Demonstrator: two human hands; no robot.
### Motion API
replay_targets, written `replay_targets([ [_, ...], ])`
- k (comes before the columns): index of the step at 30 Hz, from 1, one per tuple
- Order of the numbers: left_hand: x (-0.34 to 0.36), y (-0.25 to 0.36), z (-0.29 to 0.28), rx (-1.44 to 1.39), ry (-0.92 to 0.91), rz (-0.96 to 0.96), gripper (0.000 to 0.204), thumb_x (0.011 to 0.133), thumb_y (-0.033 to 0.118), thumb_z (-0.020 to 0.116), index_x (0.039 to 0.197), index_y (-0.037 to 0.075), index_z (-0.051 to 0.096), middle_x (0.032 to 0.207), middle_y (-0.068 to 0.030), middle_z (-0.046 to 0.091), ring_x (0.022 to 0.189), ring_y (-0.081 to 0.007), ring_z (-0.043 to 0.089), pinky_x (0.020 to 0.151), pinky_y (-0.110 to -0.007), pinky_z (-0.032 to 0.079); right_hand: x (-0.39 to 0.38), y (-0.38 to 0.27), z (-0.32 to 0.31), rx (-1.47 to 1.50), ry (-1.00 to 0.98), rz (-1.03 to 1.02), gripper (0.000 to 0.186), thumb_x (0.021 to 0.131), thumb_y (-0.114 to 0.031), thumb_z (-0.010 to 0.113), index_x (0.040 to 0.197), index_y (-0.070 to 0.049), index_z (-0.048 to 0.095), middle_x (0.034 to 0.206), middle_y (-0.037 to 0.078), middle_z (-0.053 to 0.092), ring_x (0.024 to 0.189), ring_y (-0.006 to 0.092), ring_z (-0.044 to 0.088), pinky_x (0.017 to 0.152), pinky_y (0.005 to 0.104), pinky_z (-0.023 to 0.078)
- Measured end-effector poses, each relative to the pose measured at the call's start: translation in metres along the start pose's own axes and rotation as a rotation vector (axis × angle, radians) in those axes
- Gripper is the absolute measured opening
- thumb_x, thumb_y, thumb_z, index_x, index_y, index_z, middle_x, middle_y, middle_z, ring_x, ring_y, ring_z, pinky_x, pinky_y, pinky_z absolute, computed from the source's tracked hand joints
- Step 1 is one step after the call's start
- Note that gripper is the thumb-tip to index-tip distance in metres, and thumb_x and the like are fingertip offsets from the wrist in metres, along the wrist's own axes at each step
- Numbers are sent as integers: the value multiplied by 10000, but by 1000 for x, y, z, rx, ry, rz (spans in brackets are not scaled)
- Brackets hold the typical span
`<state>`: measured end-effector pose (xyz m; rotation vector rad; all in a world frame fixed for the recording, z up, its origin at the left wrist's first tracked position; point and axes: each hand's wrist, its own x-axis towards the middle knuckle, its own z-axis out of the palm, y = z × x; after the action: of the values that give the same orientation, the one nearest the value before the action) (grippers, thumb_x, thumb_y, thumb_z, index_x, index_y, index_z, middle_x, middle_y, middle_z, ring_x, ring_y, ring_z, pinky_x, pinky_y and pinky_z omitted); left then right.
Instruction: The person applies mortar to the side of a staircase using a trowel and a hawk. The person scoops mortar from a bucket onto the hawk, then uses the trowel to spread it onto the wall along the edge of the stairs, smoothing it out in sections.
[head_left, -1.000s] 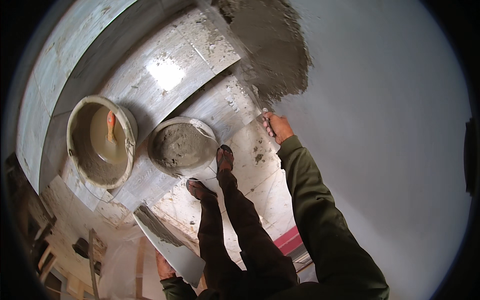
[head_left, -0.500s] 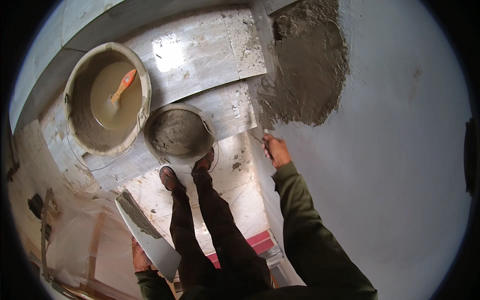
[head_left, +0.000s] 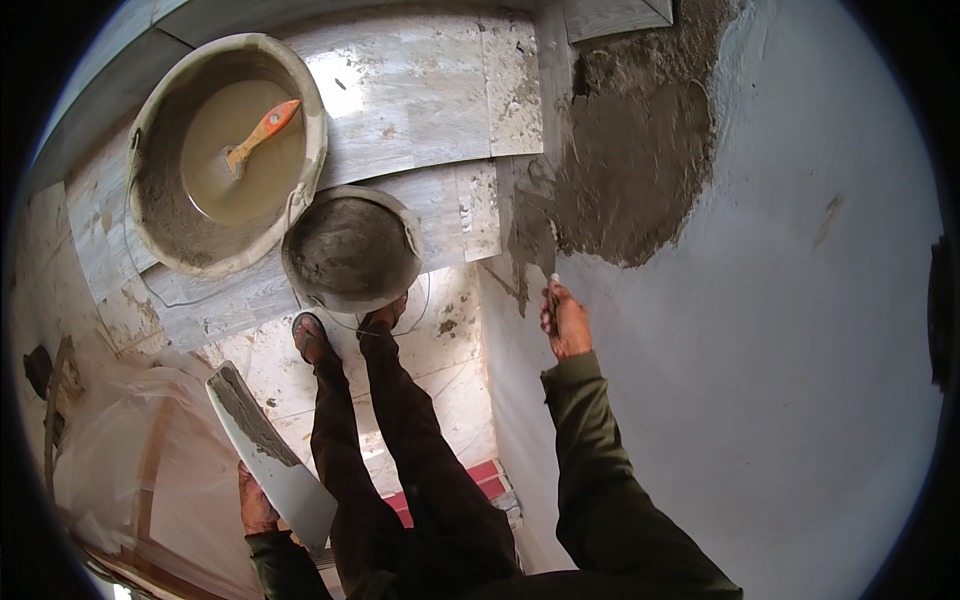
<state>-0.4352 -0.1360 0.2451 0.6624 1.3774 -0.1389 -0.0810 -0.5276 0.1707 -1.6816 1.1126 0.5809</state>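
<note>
My right hand (head_left: 569, 322) is wrapped round the handle of a trowel (head_left: 534, 240). Its blade lies at the lower left edge of a patch of wet grey mortar (head_left: 640, 170) on the white wall. Low on the left, my left hand (head_left: 256, 502) grips a long white board (head_left: 293, 502), tilted, with a strip of mortar (head_left: 252, 415) along its upper edge. A small bucket (head_left: 352, 290) of mortar stands just beyond my feet. To its left is a larger bucket (head_left: 312, 130) of cloudy water, with an orange-handled brush (head_left: 262, 138) in it.
Grey wood-look tiled steps (head_left: 420, 110), spattered with mortar, rise ahead of my feet. Clear plastic sheeting (head_left: 110, 450) covers something at the lower left. Smooth white wall (head_left: 760, 350) fills the right side. A red-and-white striped thing (head_left: 488, 482) lies behind my legs.
The trowel has turned so its blade shows against the wall by the mortar's edge; my right hand has shifted slightly right and down. The view has shifted, and the board stays in my left hand.
</note>
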Motion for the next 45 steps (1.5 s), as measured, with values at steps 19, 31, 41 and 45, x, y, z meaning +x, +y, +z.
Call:
replay_targets([
  [19,7,12,-18,291,46,38,244,894,224,457,1074,62,482,929,-60,549,833,-179,559,732,-320,490,72,14,61,-87,124,1,276,848,-263,584,739,-10,569,596,65,541,407,131,440,355,282,316],
  [31,10,44,-24,145,12,-15,281,904,242,459,1125,71,489,952,-55,560,844,-184,573,743,-331,496,-56,6,-1,93,129,-61,305,866,-262,585,672,-27,571,557,32,508,409,94,400,365,262,279],
  [41,29,61,-39,296,-41,-40,351,922,305,449,1196,87,459,1034,-69,556,909,-199,580,756,-347,503,75,101,40,-301,220,-153,403,814,-316,627,605,22,564,540,67,527,425,168,456,432,343,366],
  [45,21,67,-13,300,-28,-59,357,930,295,432,1212,76,449,1044,-77,551,915,-203,577,771,-340,499,105,101,30,-189,312,-113,413,812,-316,623,580,18,552,534,73,528,422,171,450,428,341,364],
])
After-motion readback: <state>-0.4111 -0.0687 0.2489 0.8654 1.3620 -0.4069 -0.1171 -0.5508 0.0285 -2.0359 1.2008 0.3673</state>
